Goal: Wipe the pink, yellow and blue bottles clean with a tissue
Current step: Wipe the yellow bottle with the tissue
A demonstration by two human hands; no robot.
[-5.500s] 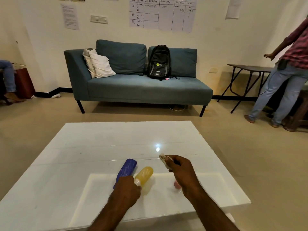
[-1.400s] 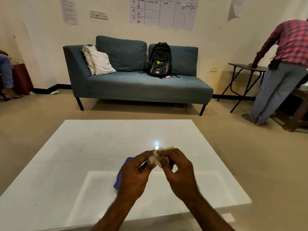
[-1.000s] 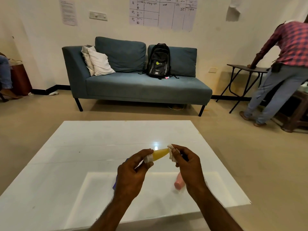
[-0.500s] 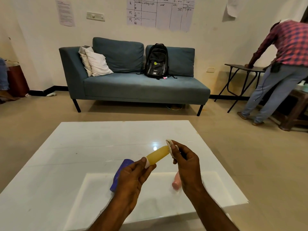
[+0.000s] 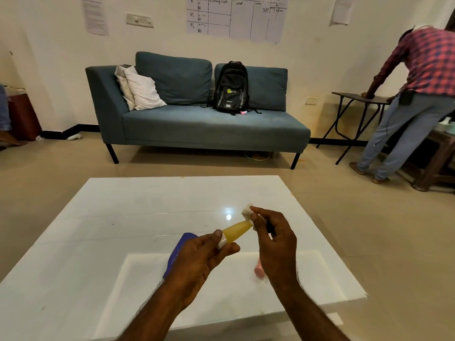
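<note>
Tissue [image 5: 247,211] now endward; three bottles.

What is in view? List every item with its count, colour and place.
yellow bottle: 1, yellow, held above the table
tissue: 1, white, at the yellow bottle's far end
blue bottle: 1, blue, lying on the table, partly behind the left hand
pink bottle: 1, pink, on the table beside the right wrist
table: 1, white, foreground
sofa: 1, blue, against the wall
backpack: 1, black, on the sofa
pillows: 2, white, sofa's left end
left hand: 1, grips the yellow bottle's cap end
right hand: 1, pinches the tissue
</note>
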